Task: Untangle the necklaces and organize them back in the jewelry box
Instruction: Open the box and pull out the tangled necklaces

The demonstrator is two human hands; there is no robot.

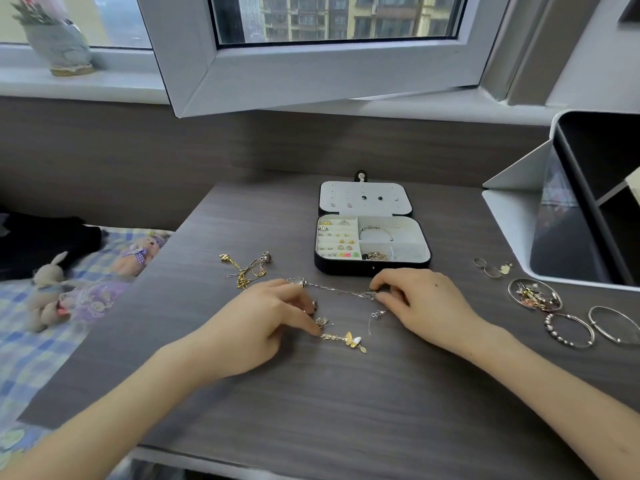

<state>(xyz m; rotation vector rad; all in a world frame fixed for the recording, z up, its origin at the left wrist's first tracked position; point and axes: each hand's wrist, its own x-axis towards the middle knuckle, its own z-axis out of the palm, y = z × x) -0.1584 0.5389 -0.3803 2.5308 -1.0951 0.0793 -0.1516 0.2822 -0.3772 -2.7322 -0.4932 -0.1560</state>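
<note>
An open black jewelry box (372, 268) with a white lining sits mid-table, with earrings, rings and a bracelet in its compartments. In front of it a silver necklace chain (334, 289) stretches between my hands. My left hand (266, 313) pinches its left part near a clear pendant (297, 282). My right hand (415, 299) pinches its right end. A gold chain with a butterfly charm (349, 339) lies under my left fingertips. A tangle of gold and silver necklaces (247, 268) lies to the left, apart from both hands.
Silver bangles (568, 329) (614, 327), a ring of charms (535, 294) and small rings (490, 268) lie at the right. A white stand with a dark organizer (571, 216) occupies the right rear. A bed with plush toys (48, 289) borders the table's left edge. An open window sash (311, 71) overhangs the back.
</note>
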